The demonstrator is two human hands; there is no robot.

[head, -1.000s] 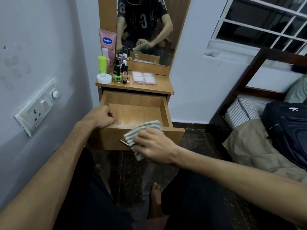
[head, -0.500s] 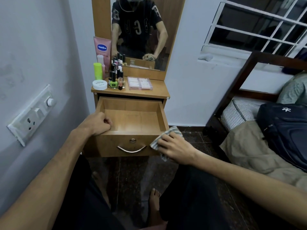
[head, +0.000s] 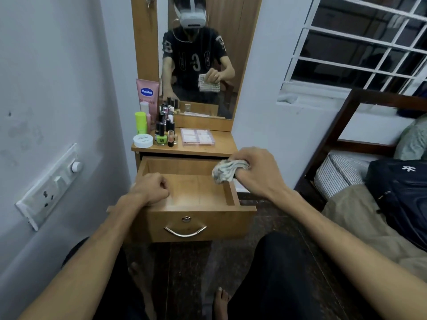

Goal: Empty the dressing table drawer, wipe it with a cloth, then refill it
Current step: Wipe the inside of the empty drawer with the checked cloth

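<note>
The wooden drawer (head: 198,218) of the dressing table is pulled out, and its inside holds nothing. My left hand (head: 151,189) rests curled on the drawer's left side wall near the front. My right hand (head: 251,168) is shut on a bunched striped cloth (head: 225,173), held above the drawer's right rear corner. On the table top (head: 224,146) stand a pink Vaseline tube (head: 147,98), a green bottle (head: 141,123), a white round jar (head: 143,141), several nail polish bottles (head: 164,132) and a flat pink case (head: 197,136).
A mirror (head: 201,56) rises behind the table top. A switch panel (head: 49,185) sits on the left wall. A bed with a dark wooden frame (head: 328,144) and a black backpack (head: 402,195) stands at the right. My knees and bare feet are below the drawer.
My right hand lifted the cloth from the drawer's front right corner up and back, bunching it above the drawer's rear right. The left hand stayed on the drawer's left side.
</note>
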